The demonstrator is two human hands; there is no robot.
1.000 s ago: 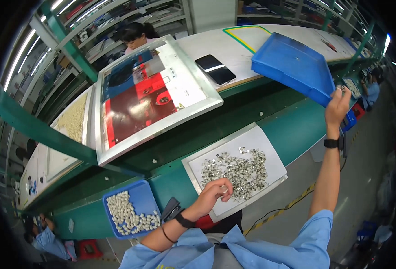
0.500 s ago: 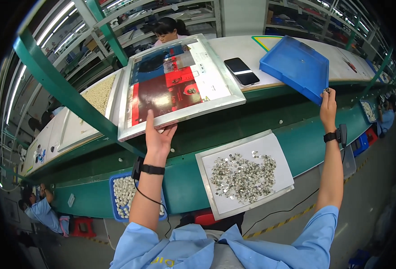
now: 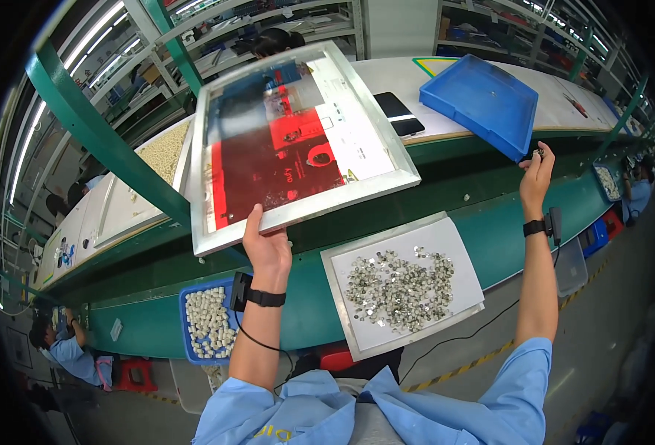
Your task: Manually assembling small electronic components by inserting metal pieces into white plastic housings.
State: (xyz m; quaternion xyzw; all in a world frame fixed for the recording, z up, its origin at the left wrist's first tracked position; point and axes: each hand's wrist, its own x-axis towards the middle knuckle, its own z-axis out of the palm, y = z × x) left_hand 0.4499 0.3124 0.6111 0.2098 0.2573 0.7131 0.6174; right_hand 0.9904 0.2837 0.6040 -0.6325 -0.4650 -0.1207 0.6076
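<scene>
My left hand (image 3: 268,251) grips the near edge of a silver-framed panel (image 3: 297,159) with a red, blue and white printed sheet. The thumb lies over the rim and the fingers are under it. The panel is tilted, its near edge raised above the green belt. On the right, my right hand (image 3: 536,179) is beside the near corner of a blue plastic tray (image 3: 483,100). Its fingers are pinched on something small and dark (image 3: 539,153), too small to name. A light-framed tray with white paper (image 3: 457,256) bears many small shiny round pieces (image 3: 401,289).
A blue bin (image 3: 186,326) of white cylindrical pieces (image 3: 212,319) stands on the green belt (image 3: 305,319). A black phone (image 3: 401,115) lies on the bench beyond, partly behind the panel. A green post (image 3: 105,137) rises at left. Co-workers (image 3: 71,356) sit farther off.
The panel has come nearer and risen, now covering part of the phone and the person beyond. My left hand moved right with it. The blue tray shifted slightly left; my right hand moved slightly left.
</scene>
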